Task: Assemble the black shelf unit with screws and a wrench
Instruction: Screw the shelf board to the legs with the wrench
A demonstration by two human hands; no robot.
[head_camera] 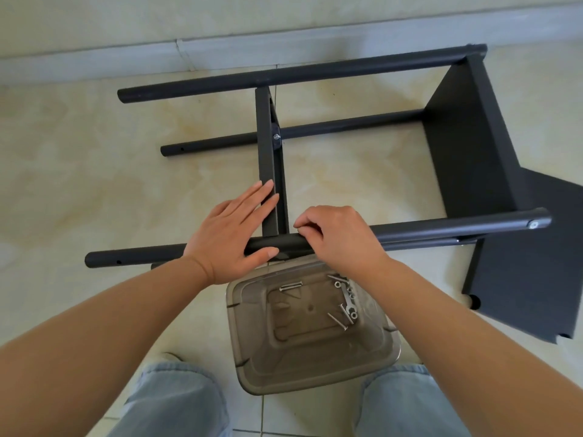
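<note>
Our knees in light blue jeans (176,402) sit lowest in view, the clear plastic tub (315,367) between them holding loose screws (337,321) and a small wrench (348,299). Just past it, our left hand (230,234) lies with straight fingers on the middle shelf panel (268,159), thumb under the near black leg tube (441,230). Our right hand (340,238) curls over that same tube, fingertips pinched together on something too small to tell. The black shelf unit (467,146) lies on its side on the tiled floor (94,171), with a loose black panel (536,263) at right.
</note>
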